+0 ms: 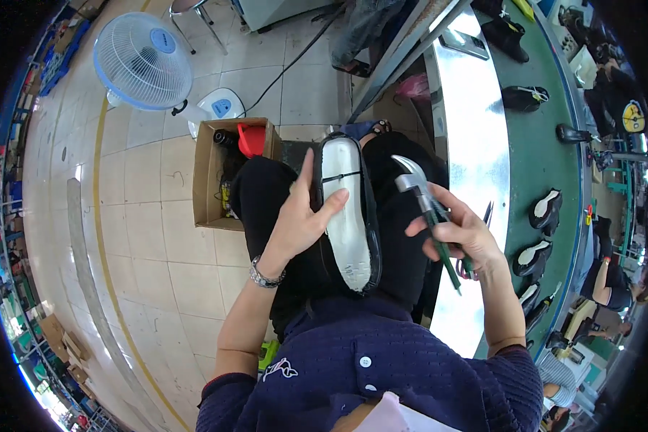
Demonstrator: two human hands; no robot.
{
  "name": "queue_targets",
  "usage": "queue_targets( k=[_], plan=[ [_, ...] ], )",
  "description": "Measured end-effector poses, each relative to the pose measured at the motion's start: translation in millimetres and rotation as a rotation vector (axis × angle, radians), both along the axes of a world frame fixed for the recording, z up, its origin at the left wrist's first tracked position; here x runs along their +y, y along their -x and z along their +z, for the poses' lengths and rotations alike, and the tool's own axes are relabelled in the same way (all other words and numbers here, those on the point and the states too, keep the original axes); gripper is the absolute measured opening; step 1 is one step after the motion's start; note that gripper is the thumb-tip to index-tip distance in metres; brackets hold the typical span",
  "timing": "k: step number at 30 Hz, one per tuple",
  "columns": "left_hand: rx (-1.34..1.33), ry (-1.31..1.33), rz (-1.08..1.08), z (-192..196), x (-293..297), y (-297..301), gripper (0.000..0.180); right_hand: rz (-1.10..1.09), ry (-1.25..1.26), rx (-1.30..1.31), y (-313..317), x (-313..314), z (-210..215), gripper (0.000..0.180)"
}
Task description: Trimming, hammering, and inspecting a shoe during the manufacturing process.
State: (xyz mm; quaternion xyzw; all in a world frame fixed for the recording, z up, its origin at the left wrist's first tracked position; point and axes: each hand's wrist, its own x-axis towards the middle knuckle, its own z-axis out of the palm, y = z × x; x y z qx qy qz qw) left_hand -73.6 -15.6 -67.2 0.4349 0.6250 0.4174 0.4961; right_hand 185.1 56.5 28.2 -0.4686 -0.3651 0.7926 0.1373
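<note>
Across my thighs lies a black shoe [352,241], its underside turned up, with a white insole board and a thin dark band across it. My left hand [299,219] grips its left side, the thumb pressed on the white board and the fingers along the dark edge. To the right of the shoe, my right hand [468,232] is closed round a pair of lasting pincers [412,180] with a curved metal jaw, a hammer-like head and green handles. The pincers are raised, apart from the shoe and slightly blurred.
A shiny metal bench [475,129] runs along my right, with a phone [464,44] on it. Beyond it a green conveyor belt [543,155] carries several black shoes. People work farther right. On my left stand a cardboard box [203,176] and a fan [144,65].
</note>
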Motion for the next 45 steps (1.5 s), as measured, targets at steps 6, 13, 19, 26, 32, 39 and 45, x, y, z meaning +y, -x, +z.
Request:
queue_targets(
  k=[6, 13, 19, 26, 32, 39, 45],
  plan=[
    [-0.073, -0.238, 0.094, -12.3, 41.6, -1.6, 0.056, 0.197, -0.001, -0.037, 57.3, 21.3, 12.9, 0.079],
    [-0.164, -0.149, 0.218, -17.2, 54.1, -7.1, 0.033, 0.259, 0.191, -0.172, 74.0, 42.9, 12.7, 0.070],
    [-0.174, -0.158, 0.260, -15.5, 56.2, -12.0, 0.032, 0.395, -0.311, -0.190, 63.4, 19.4, -20.7, 0.065],
    [-0.624, -0.097, 0.318, -4.0, 60.5, -8.5, 0.034, 0.392, -0.478, -0.226, 61.8, 17.1, -21.3, 0.063],
    [-0.329, -0.124, 0.286, -9.6, 60.3, -4.2, 0.030, 0.813, -0.656, -0.518, 59.6, 48.7, 23.7, 0.061],
    [-0.133, -0.168, 0.125, -12.6, 57.8, 5.8, 0.031, 0.513, -1.293, -0.703, 89.6, 27.1, -14.5, 0.064],
    [-0.151, -0.111, 0.107, -2.6, 51.4, 14.3, 0.034, 0.539, -1.339, -0.592, 96.0, 30.7, 24.1, 0.068]
  ],
)
